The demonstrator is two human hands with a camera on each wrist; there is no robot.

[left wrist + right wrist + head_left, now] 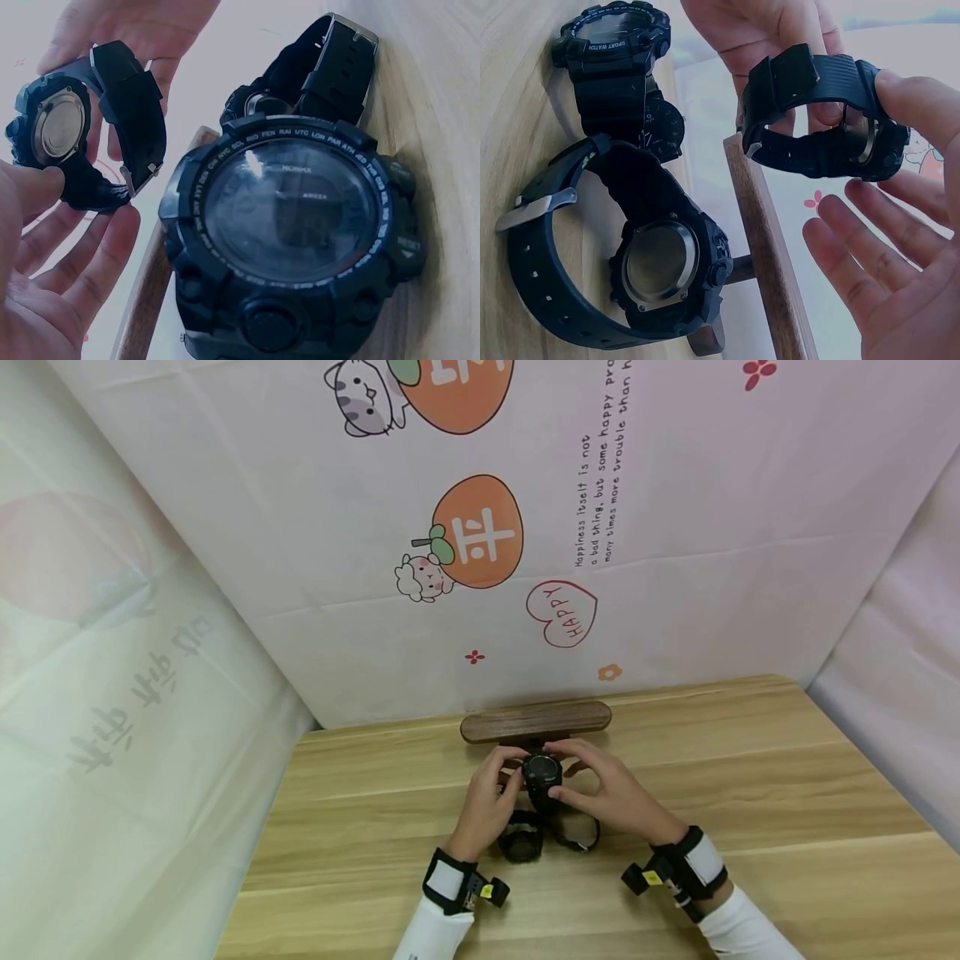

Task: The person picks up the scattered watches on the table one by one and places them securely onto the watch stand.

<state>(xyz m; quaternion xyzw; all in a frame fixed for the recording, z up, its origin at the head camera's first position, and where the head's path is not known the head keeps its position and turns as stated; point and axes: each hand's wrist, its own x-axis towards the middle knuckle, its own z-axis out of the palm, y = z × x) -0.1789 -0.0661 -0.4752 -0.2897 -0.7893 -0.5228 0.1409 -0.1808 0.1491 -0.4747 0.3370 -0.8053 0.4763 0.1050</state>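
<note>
Both hands hold one black digital watch with a buckled strap loop (542, 768) just in front of a wooden bar. My left hand (486, 802) pinches its left side; in the left wrist view, its thumb lies by the metal case back (60, 124). My right hand (617, 792) grips the other side, with the thumb at the strap (844, 75) in the right wrist view and the lower fingers spread. Below them, a black sport watch (292, 210) lies on the table face toward the camera. Another black watch (660, 262) stands on its side, strap buckled.
The dark wooden bar (536, 722) belongs to a stand at the table's back edge. A watch with a round dial (667, 127) shows partly behind the sport watch. Printed white cloth (675, 610) hangs behind the wood-grain table (360, 852).
</note>
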